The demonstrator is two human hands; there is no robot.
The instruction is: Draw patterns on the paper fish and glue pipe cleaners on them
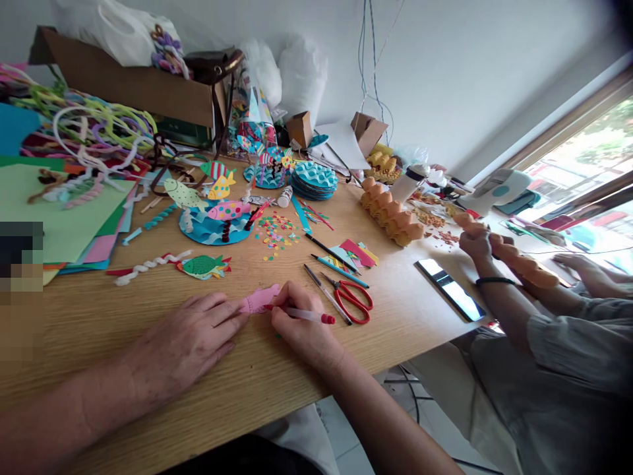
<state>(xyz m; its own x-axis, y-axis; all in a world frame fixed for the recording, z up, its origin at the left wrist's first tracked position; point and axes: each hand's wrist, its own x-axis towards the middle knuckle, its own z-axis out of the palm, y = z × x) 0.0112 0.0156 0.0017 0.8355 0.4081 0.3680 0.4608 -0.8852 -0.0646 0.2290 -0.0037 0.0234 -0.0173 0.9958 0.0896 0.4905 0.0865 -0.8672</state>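
Note:
A small pink paper fish [259, 300] lies on the wooden table [148, 396] in front of me. My left hand [190, 340] rests flat on the table, fingers stretched out, its fingertips pressing the fish's left end. My right hand [301, 330] is closed around a white pen with a red cap [309, 316], the pen's tip at the fish. Red-handled scissors [352, 300] lie just right of my right hand.
Finished paper fish [204, 265], blue wave discs [313, 179], confetti [277, 232], pencils, coloured paper sheets [64, 218] and pipe cleaners [89, 132] crowd the far half. A phone [450, 289] lies near the right edge. A seated co-worker [544, 356] handles orange egg-carton pieces [393, 214].

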